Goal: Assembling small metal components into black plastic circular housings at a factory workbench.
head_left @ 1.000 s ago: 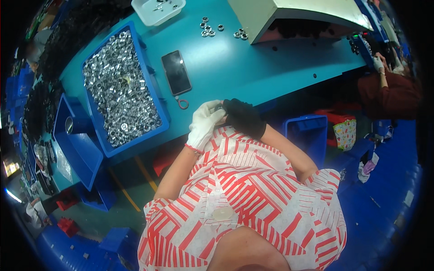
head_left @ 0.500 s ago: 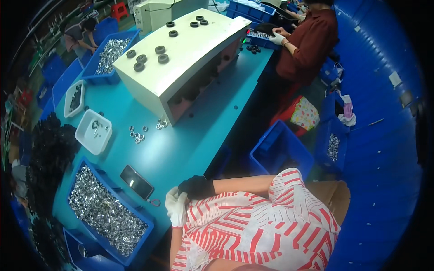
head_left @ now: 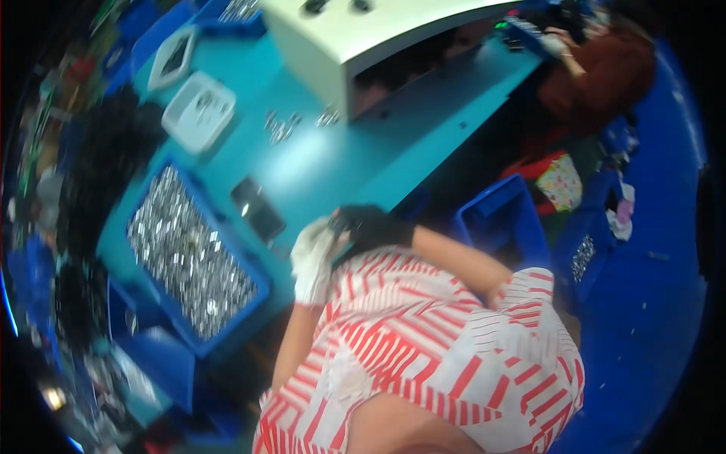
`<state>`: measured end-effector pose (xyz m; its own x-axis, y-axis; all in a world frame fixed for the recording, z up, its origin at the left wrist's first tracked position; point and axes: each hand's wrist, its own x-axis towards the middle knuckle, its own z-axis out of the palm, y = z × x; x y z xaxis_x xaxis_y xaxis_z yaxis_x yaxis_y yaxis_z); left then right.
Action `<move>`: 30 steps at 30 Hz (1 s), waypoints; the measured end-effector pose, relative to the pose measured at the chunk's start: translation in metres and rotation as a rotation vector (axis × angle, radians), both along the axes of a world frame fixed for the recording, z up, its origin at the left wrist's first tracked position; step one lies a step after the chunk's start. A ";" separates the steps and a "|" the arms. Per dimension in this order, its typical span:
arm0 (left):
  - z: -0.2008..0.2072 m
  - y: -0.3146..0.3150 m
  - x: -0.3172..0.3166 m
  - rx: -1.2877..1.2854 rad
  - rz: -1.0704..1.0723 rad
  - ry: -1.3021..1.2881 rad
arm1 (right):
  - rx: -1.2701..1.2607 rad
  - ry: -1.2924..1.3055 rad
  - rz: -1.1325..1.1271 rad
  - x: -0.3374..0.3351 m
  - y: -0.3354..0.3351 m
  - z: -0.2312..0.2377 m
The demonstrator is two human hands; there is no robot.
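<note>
Blue bin (head_left: pixel 249 291) holds shiny metal parts (head_left: pixel 189 253).

the left hand (head_left: pixel 312 257) wears a white glove. the right hand (head_left: pixel 372 225) wears a black one. the top is short-sleeved, with red and white stripes.

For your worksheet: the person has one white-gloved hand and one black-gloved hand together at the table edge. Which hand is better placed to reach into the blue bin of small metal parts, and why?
Probably the left hand, in the white glove. It sits on the side of the blue bin of metal parts, while the right hand, in the black glove, lies farther from it and would have to cross over.
</note>
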<state>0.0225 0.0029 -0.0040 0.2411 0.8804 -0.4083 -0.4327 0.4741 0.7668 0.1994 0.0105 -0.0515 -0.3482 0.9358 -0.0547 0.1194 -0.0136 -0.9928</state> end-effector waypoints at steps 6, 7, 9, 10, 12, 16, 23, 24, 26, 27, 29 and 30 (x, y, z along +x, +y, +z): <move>-0.001 0.005 -0.006 -0.056 -0.016 0.090 | 0.060 -0.184 -0.004 -0.011 0.004 0.038; -0.001 0.005 -0.008 -0.062 -0.004 0.096 | 0.055 -0.177 0.008 -0.012 0.005 0.037; -0.001 0.001 -0.012 -0.024 -0.035 0.125 | -0.307 0.022 0.032 -0.012 0.005 0.036; -0.002 -0.001 -0.013 -0.029 -0.029 0.125 | -0.344 0.043 0.045 -0.012 0.005 0.037; -0.008 -0.006 -0.016 -0.053 0.016 0.041 | -0.403 0.122 0.049 -0.014 0.003 0.043; -0.016 -0.008 -0.023 -0.126 -0.004 -0.187 | -0.521 0.244 0.011 -0.019 0.000 0.046; -0.014 -0.006 -0.014 -0.077 0.045 -0.070 | -0.474 0.254 -0.041 -0.024 0.000 0.037; -0.014 -0.007 -0.013 -0.050 0.078 0.012 | -0.491 0.230 -0.042 -0.025 0.001 0.041; -0.007 -0.002 -0.016 -0.045 0.008 0.022 | -0.509 0.208 -0.044 -0.025 0.000 0.038; -0.003 0.000 -0.018 -0.039 -0.064 0.030 | -0.270 0.032 -0.030 -0.023 -0.001 0.030; 0.001 -0.003 -0.015 -0.066 -0.012 0.021 | -0.033 -0.142 -0.013 -0.021 -0.001 0.029; 0.001 -0.005 -0.014 -0.091 0.042 0.010 | 0.007 -0.174 0.047 -0.020 0.001 0.037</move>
